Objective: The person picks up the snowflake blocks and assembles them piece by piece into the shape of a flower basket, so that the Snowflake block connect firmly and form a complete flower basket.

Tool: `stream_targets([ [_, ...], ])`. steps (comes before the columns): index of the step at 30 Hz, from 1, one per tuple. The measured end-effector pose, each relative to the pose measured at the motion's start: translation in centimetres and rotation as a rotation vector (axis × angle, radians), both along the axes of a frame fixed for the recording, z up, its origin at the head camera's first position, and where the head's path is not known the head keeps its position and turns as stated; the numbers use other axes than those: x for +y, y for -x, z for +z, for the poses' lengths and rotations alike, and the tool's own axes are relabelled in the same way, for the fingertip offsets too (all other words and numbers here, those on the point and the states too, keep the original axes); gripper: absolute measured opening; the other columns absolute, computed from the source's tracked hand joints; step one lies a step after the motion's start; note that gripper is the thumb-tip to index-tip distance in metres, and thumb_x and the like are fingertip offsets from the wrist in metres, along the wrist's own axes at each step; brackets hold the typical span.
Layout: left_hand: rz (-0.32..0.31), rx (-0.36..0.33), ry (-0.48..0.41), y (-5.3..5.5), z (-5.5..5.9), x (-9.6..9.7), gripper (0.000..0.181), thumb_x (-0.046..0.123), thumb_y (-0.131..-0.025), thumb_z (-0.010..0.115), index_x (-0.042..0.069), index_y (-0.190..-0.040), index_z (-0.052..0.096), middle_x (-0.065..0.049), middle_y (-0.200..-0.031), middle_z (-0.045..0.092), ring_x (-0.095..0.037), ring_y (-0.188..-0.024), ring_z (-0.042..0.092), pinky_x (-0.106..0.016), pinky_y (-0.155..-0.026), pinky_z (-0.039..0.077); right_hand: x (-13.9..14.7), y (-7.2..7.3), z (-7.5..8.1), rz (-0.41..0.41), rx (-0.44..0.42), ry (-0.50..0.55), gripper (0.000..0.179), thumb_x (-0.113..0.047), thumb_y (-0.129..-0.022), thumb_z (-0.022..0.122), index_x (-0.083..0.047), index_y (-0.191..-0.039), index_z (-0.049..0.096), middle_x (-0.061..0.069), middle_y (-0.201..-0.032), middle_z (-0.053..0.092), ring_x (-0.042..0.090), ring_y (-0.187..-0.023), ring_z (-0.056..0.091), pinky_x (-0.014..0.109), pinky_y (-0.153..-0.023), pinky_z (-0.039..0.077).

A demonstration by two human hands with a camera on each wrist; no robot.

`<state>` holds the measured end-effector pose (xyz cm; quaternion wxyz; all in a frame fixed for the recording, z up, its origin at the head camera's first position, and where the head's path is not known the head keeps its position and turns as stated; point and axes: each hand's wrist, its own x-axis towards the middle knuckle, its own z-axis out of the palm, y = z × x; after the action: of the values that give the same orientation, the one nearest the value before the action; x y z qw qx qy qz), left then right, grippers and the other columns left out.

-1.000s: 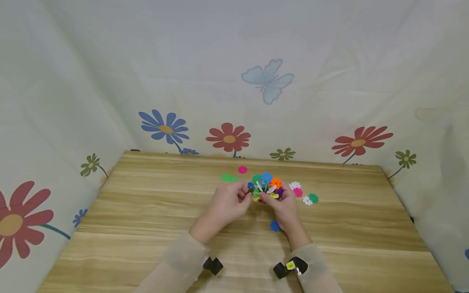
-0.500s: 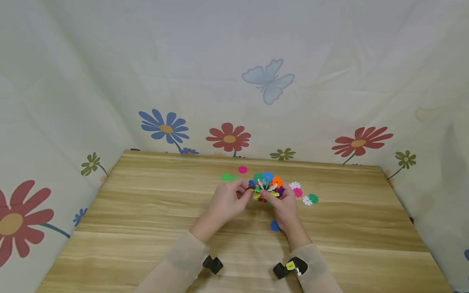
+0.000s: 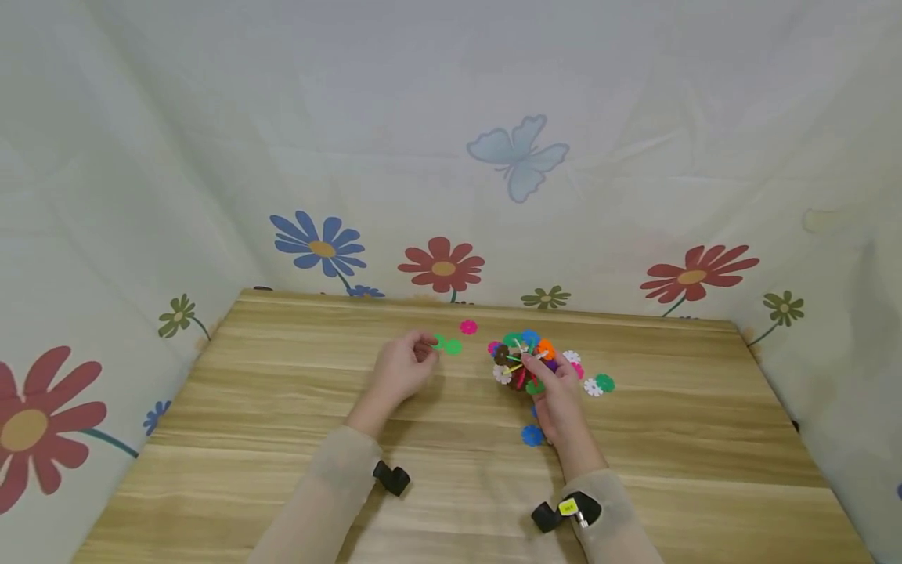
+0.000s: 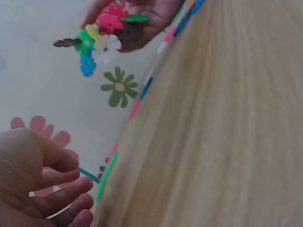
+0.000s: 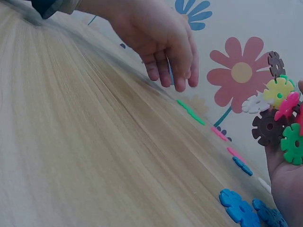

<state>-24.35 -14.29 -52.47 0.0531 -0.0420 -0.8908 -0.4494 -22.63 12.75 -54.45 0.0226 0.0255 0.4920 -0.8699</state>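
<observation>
My right hand (image 3: 564, 403) grips a cluster of interlocking flower-shaped plastic discs (image 3: 517, 377) joined at angles, in brown, green, white, pink, yellow, blue and orange. In the right wrist view a dark brown disc (image 5: 269, 127) and a yellow disc (image 5: 279, 91) stick out of it. To the left, my left hand (image 3: 402, 370) hovers low over the table, fingers loosely bent and holding nothing. Its fingertips are right beside two light green discs (image 3: 452, 346), overlapping one of them in the head view. The palm and several curled fingers (image 4: 61, 198) show in the left wrist view.
On the wood-grain table (image 3: 282, 407) lie a pink disc (image 3: 468, 327) behind the green ones, blue discs (image 3: 532, 435) near my right wrist, and white and green discs (image 3: 604, 383) to the right. A flower-printed cloth (image 3: 352, 157) hangs behind the table.
My left hand has let go of the cluster and moved left to the light green discs. A brown disc now sits on the cluster's left side, and the right hand has turned the cluster.
</observation>
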Motion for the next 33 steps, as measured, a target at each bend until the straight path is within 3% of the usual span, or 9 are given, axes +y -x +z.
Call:
stream_targets([
  [6,-0.052,0.032,0.241,1.9,-0.9,0.7,0.042,0.012,-0.097,0.073,-0.001,-0.137,0.073,-0.019,-0.116,0.073,-0.034,-0.106,0.066,-0.05,-0.098,0.056,0.3,0.1,0.1,0.013,0.012,0.019,0.03,-0.001,-0.101,0.074,-0.004,-0.13,0.065,0.003,-0.118,0.073,0.016,-0.111,0.073,0.03,-0.1,0.061],
  [11,-0.012,0.041,0.309,2.8,-0.9,0.7,0.036,0.007,-0.098,0.073,-0.005,-0.131,0.074,-0.026,-0.123,0.072,-0.042,-0.117,0.064,-0.055,-0.106,0.053,0.2,0.1,-0.1,0.049,0.029,0.016,0.025,-0.002,-0.102,0.073,-0.008,-0.125,0.067,0.002,-0.117,0.073,0.015,-0.108,0.074,0.029,-0.099,0.061],
  [15,-0.007,0.027,0.303,3.2,-1.8,0.0,0.025,0.01,-0.093,0.076,-0.003,-0.115,0.076,-0.021,-0.111,0.069,-0.037,-0.105,0.064,-0.051,-0.096,0.056,0.1,0.0,-0.1,0.072,0.042,0.011,0.022,-0.002,-0.102,0.071,-0.009,-0.122,0.067,0.002,-0.114,0.072,0.015,-0.106,0.073,0.029,-0.097,0.061],
  [18,-0.041,0.019,0.284,3.3,-2.5,-0.6,0.016,0.011,-0.09,0.078,0.003,-0.1,0.07,-0.012,-0.095,0.064,-0.028,-0.087,0.06,-0.043,-0.079,0.054,-0.1,-0.1,-0.1,0.084,0.028,0.009,0.024,-0.001,-0.101,0.071,-0.009,-0.123,0.067,0.002,-0.115,0.072,0.015,-0.106,0.073,0.029,-0.096,0.062],
  [21,-0.084,-0.039,0.194,1.7,-0.7,-0.3,0.012,0.011,-0.094,0.081,0.007,-0.096,0.07,-0.004,-0.087,0.066,-0.021,-0.079,0.061,-0.037,-0.073,0.054,-0.3,-0.3,0.0,0.107,0.002,-0.01,0.024,0.0,-0.1,0.072,-0.009,-0.122,0.068,0.003,-0.114,0.074,0.015,-0.104,0.073,0.028,-0.093,0.063],
  [23,-0.135,-0.067,0.07,0.4,1.0,0.3,0.009,0.01,-0.098,0.08,0.005,-0.096,0.074,-0.003,-0.084,0.071,-0.019,-0.076,0.068,-0.036,-0.071,0.06,-0.4,-0.4,0.0,0.134,-0.012,-0.032,0.023,0.001,-0.099,0.072,-0.01,-0.119,0.07,0.002,-0.112,0.074,0.014,-0.103,0.073,0.027,-0.09,0.063],
  [25,-0.172,-0.116,-0.075,-1.2,3.3,1.1,0.007,0.009,-0.101,0.079,0.002,-0.099,0.078,-0.004,-0.085,0.076,-0.02,-0.077,0.075,-0.042,-0.076,0.066,-0.5,-0.4,-0.1,0.168,-0.008,-0.053,0.021,0.001,-0.099,0.071,-0.01,-0.117,0.072,0.001,-0.109,0.076,0.014,-0.101,0.072,0.026,-0.088,0.063],
  [28,-0.235,-0.129,-0.229,-2.7,5.2,1.8,0.014,0.008,-0.106,0.072,-0.002,-0.101,0.08,-0.008,-0.083,0.078,-0.023,-0.074,0.078,-0.05,-0.076,0.068,-0.6,-0.4,-0.2,0.205,0.008,-0.062,0.019,0.001,-0.099,0.07,-0.01,-0.114,0.074,0.001,-0.106,0.077,0.013,-0.099,0.073,0.026,-0.086,0.063],
  [33,-0.202,-0.077,-0.226,-3.7,5.9,2.5,0.018,0.012,-0.108,0.071,0.001,-0.098,0.08,-0.005,-0.075,0.074,-0.019,-0.064,0.072,-0.036,-0.062,0.064,-0.6,-0.4,-0.3,0.191,0.018,-0.019,0.02,0.0,-0.101,0.069,-0.008,-0.12,0.072,0.003,-0.112,0.078,0.014,-0.103,0.075,0.027,-0.089,0.064],
])
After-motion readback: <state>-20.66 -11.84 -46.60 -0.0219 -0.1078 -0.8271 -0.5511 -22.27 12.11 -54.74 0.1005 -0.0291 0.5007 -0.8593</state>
